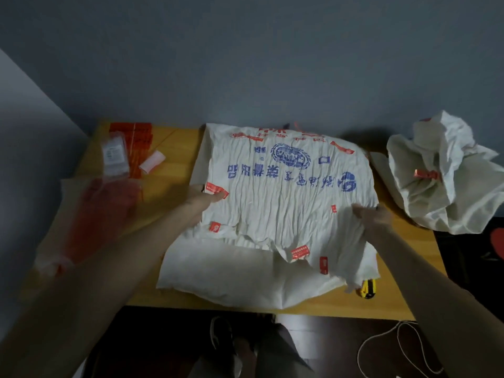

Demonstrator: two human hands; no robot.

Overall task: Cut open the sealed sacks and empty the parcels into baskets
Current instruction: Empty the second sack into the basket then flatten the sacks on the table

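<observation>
A flat, wrinkled white sack (286, 192) with blue and red print lies spread over the middle of the wooden table (174, 165). Small red tags are stuck on it. My left hand (203, 199) presses on its left edge by a red tag. At the right side, my right hand (372, 216) pinches a bunch of the sack's cloth. A yellow utility knife (368, 289) pokes out from under the sack's near right corner. A second white sack (447, 173), crumpled and tied with a red seal, sits at the table's right end.
Red packets (136, 148) in clear plastic and a small white roll (152, 160) lie at the far left of the table. A clear bag with red contents (90, 214) rests nearer on the left. A white cord (395, 347) lies on the dark floor below.
</observation>
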